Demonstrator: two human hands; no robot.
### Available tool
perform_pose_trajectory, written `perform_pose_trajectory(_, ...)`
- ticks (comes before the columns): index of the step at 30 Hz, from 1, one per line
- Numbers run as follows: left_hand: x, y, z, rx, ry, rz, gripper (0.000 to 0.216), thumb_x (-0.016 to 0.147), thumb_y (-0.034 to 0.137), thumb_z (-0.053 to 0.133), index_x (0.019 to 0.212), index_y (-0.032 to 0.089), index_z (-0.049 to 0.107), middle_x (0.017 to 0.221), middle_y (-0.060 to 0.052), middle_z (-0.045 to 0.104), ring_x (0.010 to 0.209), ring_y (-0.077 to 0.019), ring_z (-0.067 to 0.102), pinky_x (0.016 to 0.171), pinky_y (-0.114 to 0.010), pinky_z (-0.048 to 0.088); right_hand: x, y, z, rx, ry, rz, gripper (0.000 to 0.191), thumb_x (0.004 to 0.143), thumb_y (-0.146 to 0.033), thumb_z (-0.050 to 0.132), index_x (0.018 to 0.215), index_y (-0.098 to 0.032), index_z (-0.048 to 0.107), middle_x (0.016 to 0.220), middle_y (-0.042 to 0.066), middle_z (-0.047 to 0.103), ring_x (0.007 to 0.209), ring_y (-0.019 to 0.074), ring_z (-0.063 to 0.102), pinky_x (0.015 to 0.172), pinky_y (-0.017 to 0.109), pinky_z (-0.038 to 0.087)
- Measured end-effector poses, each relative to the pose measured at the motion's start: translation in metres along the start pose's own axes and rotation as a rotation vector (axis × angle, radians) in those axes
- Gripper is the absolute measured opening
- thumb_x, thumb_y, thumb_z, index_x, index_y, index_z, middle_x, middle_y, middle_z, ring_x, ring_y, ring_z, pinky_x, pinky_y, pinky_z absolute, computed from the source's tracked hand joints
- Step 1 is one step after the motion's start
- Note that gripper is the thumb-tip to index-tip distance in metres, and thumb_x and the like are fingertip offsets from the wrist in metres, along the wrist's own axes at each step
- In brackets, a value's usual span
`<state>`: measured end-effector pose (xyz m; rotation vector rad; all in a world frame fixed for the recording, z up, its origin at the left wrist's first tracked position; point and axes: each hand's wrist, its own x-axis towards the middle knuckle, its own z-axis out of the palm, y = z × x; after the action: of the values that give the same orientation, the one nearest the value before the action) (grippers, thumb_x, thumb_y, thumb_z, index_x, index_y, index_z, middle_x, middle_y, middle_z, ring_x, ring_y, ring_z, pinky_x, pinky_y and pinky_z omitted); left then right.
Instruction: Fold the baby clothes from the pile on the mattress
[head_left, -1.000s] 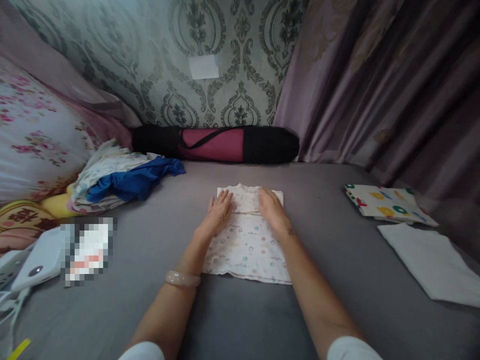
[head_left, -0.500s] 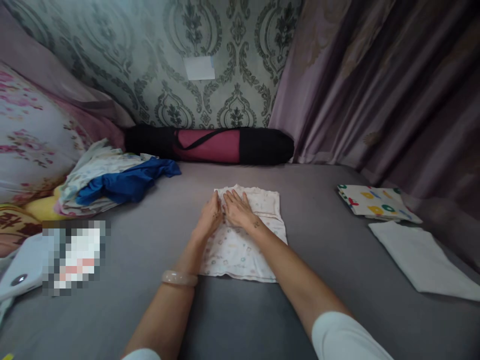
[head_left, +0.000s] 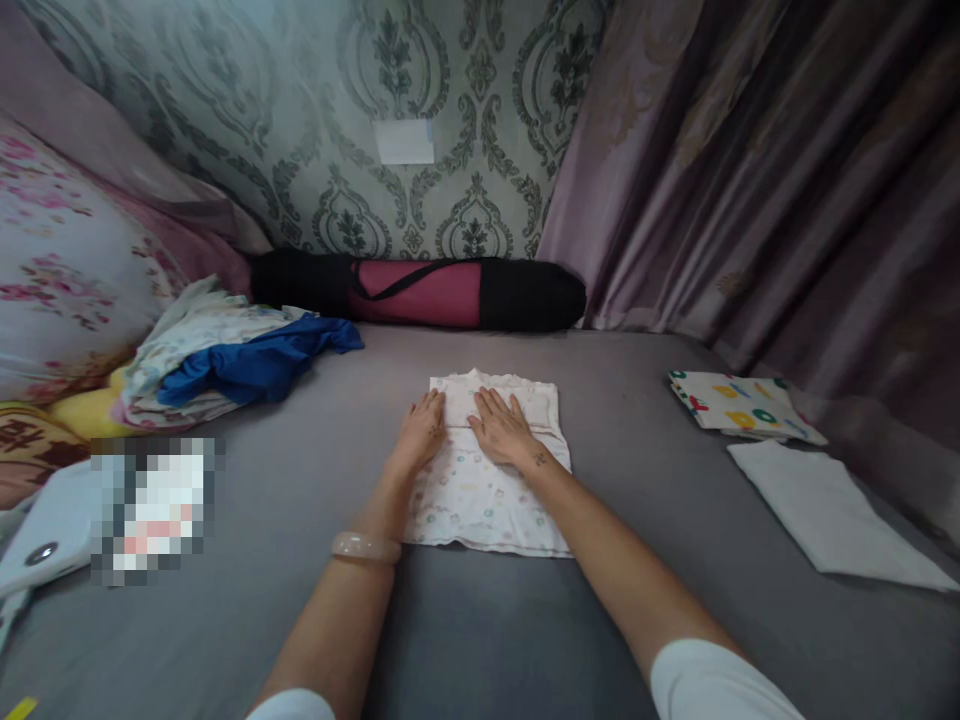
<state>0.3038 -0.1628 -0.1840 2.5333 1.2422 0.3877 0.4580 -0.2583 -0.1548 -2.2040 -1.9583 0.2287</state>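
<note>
A small white printed garment point(head_left: 491, 495) lies folded flat on the grey bed sheet point(head_left: 480, 620) in the middle of the view. My left hand point(head_left: 422, 431) rests flat on its upper left edge, fingers stretched out; a pale bangle point(head_left: 365, 547) circles that wrist. My right hand point(head_left: 504, 427) lies flat, fingers spread, on the garment's upper part, just right of the left hand. Neither hand holds anything.
A heap of clothes with a blue piece point(head_left: 255, 362) lies at the left by floral pillows point(head_left: 67, 270). A black and pink rolled bag point(head_left: 420, 292) runs along the wall. At the right lie a folded letter-print cloth point(head_left: 739, 403) and a folded white cloth point(head_left: 817, 505), beside purple curtains point(head_left: 787, 180).
One second ago my hands were apart on the garment's top. My right hand slid left beside the left hand, then moved back a little to the right. The left hand stayed put.
</note>
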Motion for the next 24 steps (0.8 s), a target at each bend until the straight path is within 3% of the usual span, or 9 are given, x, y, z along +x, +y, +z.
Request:
perform_pose_trajectory(6,0.0,0.001,-0.003,-0.048,-0.015,0.0,0.052,0.096,0.02,0.024,0.143,0.005,0.042,0.153,-0.021,0.033,0.141,-0.0327,0.033,0.115,-0.053,0.025,-0.02,0.024,-0.007,-0.065,-0.02,0.058,0.066,0.099,-0.043,0.018,0.153,-0.005,0.025,0.16,0.011,0.018,0.148,0.0241,0.014,0.12,0.048,0.007)
perform_pose_trajectory(14,-0.002,0.001,-0.003,-0.098,0.002,-0.005,0.051,0.099,0.026,0.023,0.142,0.009,0.044,0.153,-0.017,0.035,0.142,-0.0313,0.032,0.117,-0.051,0.024,-0.04,0.045,-0.018,-0.091,-0.044,0.143,0.068,0.098,-0.042,0.02,0.152,0.0,0.025,0.16,0.015,0.018,0.148,0.0261,0.014,0.12,0.044,0.009)
perform_pose_trajectory(16,-0.003,0.001,-0.004,-0.101,-0.012,-0.01,0.052,0.098,0.026,0.024,0.143,0.009,0.043,0.153,-0.017,0.035,0.142,-0.0305,0.032,0.118,-0.05,0.023,-0.04,0.05,-0.022,-0.07,-0.043,0.16,0.069,0.098,-0.044,0.019,0.152,0.0,0.024,0.16,0.016,0.018,0.148,0.0265,0.013,0.12,0.043,0.011)
perform_pose_trajectory(21,-0.002,-0.003,-0.004,-0.153,0.033,0.001,0.054,0.1,0.032,0.023,0.148,0.011,0.036,0.152,-0.016,0.036,0.142,-0.0292,0.033,0.118,-0.049,0.026,-0.029,0.057,-0.024,-0.069,0.106,0.213,0.066,0.099,-0.043,0.016,0.153,-0.006,0.024,0.161,0.013,0.017,0.149,0.0245,0.011,0.12,0.044,0.008)
perform_pose_trajectory(24,0.001,-0.008,-0.005,-0.157,0.044,0.013,0.055,0.1,0.032,0.02,0.151,0.013,0.031,0.151,-0.014,0.039,0.14,-0.0289,0.036,0.116,-0.048,0.033,-0.023,0.06,-0.017,-0.061,0.068,0.252,0.065,0.099,-0.043,0.017,0.152,-0.007,0.027,0.16,0.013,0.019,0.148,0.0262,0.013,0.119,0.046,0.012)
